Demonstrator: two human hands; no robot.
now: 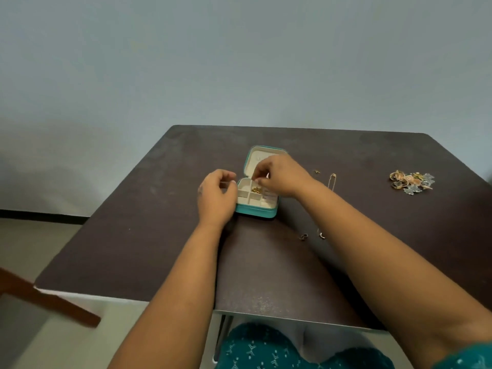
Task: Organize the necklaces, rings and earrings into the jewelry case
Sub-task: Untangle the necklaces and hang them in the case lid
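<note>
Dark brown rectangular bench [133, 235] carrying everything. Small teal zip jewelry case with cream lining [256, 209] near the bench centre, lid propped open at the back, tray split into small compartments, gold pieces [256, 189] already lying in one far compartment.

Risk, as a judgement: case light and sitting loose, so likely to slide or tip shut under a push from above; thin chain apt to snag on a divider or spill across compartments; small earrings easy to flick off the bench edge.

Left hand [217, 194] touching the case's left side, fingers curled, hard to tell whether gripping anything. Right hand [282, 177] above the tray, fingers [257, 174] pinched together as if on a tiny piece, too small to make out.

Heap of gold rings and silver-grey ornaments [411, 182] well apart on the right. Fine gold chain necklace [331, 181] just right of the right wrist. Two small earrings [303, 237] nearer the front.
</note>
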